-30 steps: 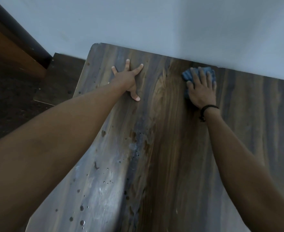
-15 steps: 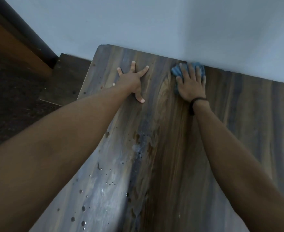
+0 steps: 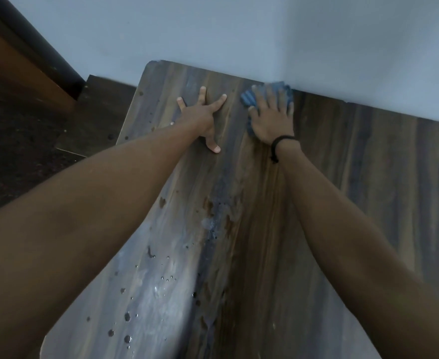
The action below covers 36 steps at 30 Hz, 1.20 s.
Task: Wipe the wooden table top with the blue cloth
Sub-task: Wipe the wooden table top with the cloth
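The wooden table top [image 3: 342,203] fills the lower middle and right of the head view, its far edge against the wall. The blue cloth [image 3: 249,98] lies bunched at that far edge, mostly under my right hand [image 3: 270,117], which presses flat on it with straight fingers; a black band circles the wrist. My left hand [image 3: 203,115] rests flat on the bare wood just left of the cloth, fingers spread. Water drops and a wet smear [image 3: 161,288] lie on the near left part of the table.
A pale wall [image 3: 239,35] rises directly behind the table. Dark floor [image 3: 19,151] lies left of the table's left edge. A brown wooden piece of furniture with a dark rail [image 3: 19,60] stands at the upper left.
My right hand has slid the blue cloth leftward along the far edge, closer to my left hand. The left hand has stayed planted on the wood.
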Each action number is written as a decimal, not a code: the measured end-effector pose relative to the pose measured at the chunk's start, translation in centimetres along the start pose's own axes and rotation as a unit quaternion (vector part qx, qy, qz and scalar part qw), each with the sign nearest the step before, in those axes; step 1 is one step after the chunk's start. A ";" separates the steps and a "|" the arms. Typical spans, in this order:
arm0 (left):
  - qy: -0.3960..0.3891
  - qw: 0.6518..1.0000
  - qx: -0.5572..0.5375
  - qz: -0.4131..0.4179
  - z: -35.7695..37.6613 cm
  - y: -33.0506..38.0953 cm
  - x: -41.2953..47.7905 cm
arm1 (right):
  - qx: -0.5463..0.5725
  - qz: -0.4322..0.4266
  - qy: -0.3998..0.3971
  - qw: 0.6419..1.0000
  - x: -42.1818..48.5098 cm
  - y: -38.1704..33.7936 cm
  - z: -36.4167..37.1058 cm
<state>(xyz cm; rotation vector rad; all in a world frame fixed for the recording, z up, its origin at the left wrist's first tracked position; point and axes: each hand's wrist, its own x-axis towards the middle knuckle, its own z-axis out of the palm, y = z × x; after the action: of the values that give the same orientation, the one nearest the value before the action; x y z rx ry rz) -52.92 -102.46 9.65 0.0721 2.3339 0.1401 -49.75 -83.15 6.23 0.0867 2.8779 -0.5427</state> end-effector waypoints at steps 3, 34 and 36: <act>0.007 1.000 0.000 0.007 -0.1 -0.1 -0.3 | -0.017 -0.057 -0.001 0.998 -4.5 0.9 0.9; 0.010 1.000 0.005 0.015 -0.1 0.1 -0.7 | 0.005 0.009 -0.001 1.000 -0.6 -0.1 0.0; 0.012 0.999 0.033 0.022 -0.6 -0.5 -1.2 | -0.002 -0.023 0.005 1.000 -3.3 -0.2 0.8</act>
<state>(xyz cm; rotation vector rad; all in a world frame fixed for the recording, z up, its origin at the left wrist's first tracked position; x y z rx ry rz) -52.51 -103.16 10.83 0.1546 2.3619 0.0853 -46.37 -83.66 6.31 0.0215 2.8976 -0.5451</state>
